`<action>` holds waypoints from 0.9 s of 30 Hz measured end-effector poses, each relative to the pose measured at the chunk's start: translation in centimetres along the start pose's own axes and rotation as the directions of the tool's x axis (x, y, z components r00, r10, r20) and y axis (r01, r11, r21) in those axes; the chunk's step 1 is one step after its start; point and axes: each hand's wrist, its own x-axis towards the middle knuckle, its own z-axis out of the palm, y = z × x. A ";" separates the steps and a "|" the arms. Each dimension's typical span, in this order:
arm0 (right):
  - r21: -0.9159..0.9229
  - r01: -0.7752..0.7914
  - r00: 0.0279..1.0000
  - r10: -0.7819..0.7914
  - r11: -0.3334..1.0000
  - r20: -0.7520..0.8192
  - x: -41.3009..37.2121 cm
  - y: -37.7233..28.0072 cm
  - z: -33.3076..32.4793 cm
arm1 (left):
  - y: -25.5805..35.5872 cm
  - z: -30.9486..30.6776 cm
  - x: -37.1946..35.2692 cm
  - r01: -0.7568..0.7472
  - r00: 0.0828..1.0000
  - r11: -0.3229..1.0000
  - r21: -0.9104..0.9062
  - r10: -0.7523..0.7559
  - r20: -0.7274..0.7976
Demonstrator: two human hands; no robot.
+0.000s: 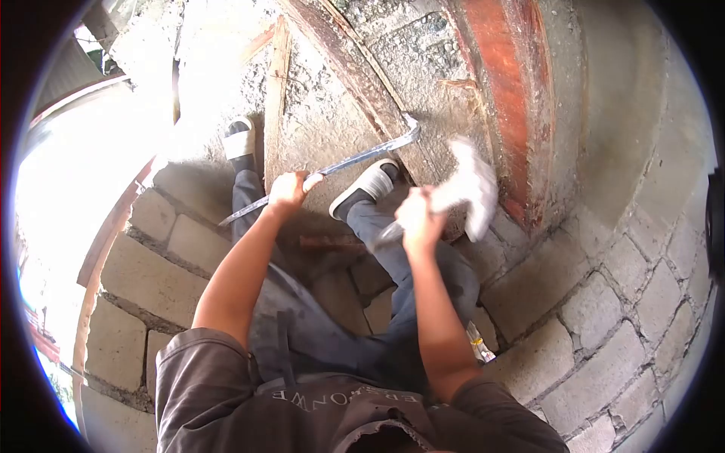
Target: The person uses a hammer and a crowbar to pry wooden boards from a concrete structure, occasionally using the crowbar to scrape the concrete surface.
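Note:
My left hand [288, 191] is wrapped round the shaft of a long metal crowbar [362, 156], its thumb lying along the bar. The crowbar's hooked end meets the edge of a wooden plank [355, 83], while the pointed end sticks out past my hand to the lower left. In my right hand [420, 219] is a hammer [477, 189], gripped by the handle. Its pale head is smeared by motion and stands to the right of the crowbar's hook, apart from it. Exactly how the hook sits against the plank is too small to tell.
A wide reddish board [498, 98] runs along the right of the rough concrete surface. A narrower wood strip [277, 98] lies left of the plank. My slippered feet [370, 185] stand around the crowbar. Concrete block walls [544, 355] curve around me; bright light enters at left.

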 end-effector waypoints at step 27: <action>-0.286 -0.187 0.981 0.196 0.940 0.003 0.3 1.4 -0.8 | -19.3 0.7 -7.5 0.166 0.986 0.981 0.105 -0.168 0.015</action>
